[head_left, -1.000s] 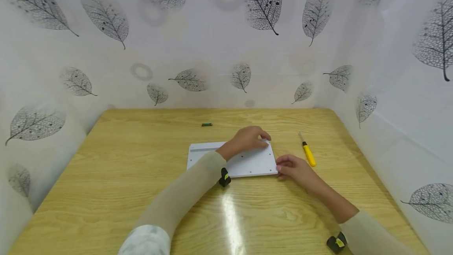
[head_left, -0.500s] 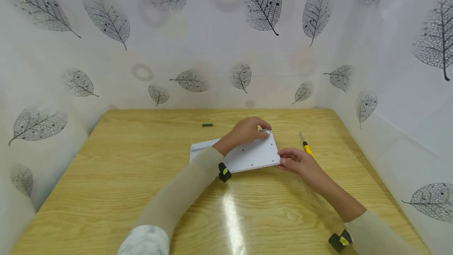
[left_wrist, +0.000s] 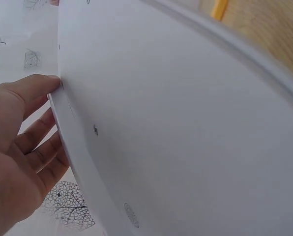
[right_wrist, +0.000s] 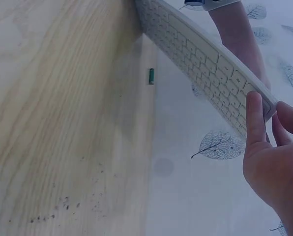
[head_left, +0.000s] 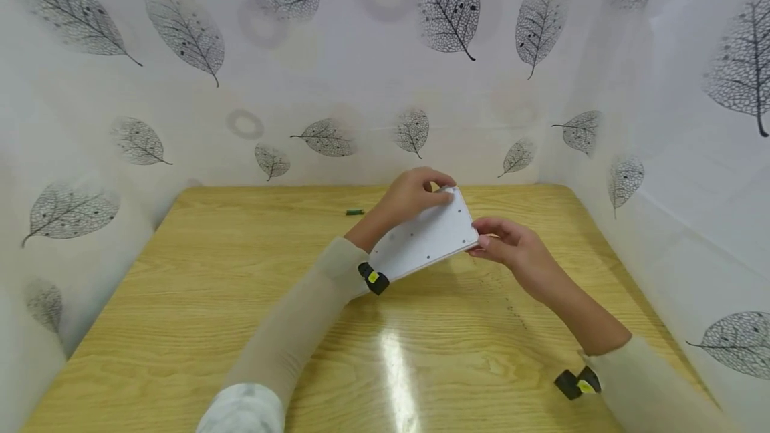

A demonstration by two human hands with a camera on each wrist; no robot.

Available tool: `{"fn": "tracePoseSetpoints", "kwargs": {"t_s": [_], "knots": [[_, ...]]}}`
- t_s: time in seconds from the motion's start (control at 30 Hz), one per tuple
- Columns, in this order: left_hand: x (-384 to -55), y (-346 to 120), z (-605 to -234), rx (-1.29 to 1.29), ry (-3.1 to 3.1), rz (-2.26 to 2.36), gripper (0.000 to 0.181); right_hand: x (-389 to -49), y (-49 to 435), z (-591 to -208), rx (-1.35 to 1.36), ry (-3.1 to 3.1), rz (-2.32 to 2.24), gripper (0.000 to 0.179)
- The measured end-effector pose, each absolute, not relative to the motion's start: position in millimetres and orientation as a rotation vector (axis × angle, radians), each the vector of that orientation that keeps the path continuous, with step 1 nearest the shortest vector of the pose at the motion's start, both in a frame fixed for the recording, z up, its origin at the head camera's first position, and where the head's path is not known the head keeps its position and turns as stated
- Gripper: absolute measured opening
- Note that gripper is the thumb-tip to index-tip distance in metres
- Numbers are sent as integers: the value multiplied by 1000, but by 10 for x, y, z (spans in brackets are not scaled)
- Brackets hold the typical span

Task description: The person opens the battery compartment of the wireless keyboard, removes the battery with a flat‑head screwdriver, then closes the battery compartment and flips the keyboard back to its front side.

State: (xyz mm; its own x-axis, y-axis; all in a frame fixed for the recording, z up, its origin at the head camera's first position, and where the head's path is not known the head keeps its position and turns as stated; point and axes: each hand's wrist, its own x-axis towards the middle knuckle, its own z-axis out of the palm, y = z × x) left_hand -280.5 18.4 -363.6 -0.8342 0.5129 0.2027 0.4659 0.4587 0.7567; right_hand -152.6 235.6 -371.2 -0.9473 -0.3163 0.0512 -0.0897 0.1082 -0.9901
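A white keyboard [head_left: 424, 236] is tilted, its right end raised off the table and its screw-dotted underside towards the head camera. My left hand [head_left: 412, 196] pinches its far edge near the right end, thumb on the underside. At the near right corner, my right hand [head_left: 520, 252] grips between thumb and fingers. In the right wrist view the keys of the keyboard [right_wrist: 210, 69] face down towards the table. The left wrist view shows the plain back of the keyboard [left_wrist: 176, 118], with the left hand [left_wrist: 18, 147] at its edge. My left forearm hides the keyboard's left part.
A small green battery [head_left: 355, 212] lies near the table's back edge. Dark specks [right_wrist: 65, 204] are scattered on the wooden table [head_left: 180, 326] below the raised end. A bit of yellow handle [left_wrist: 219, 9] shows in the left wrist view. Leaf-patterned curtain [head_left: 361, 52] surrounds the table.
Both hands have lifted the keyboard's right end from the table and tilted it steeply. The yellow screwdriver is now hidden behind my right hand in the head view. Dark specks have appeared below.
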Motion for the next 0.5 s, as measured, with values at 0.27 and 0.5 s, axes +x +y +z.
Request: {"fn": "tracePoseSetpoints", "kwargs": {"t_s": [0.27,0.5], "knots": [[-2801,33,-3425,891,2687,1448,24,-1563,2211,-3433,-445,2226,-1960,39],[-2740,-48,-3257,895,2659,1592,23,-1548,2144,-3255,-513,2252,-1990,36]]}}
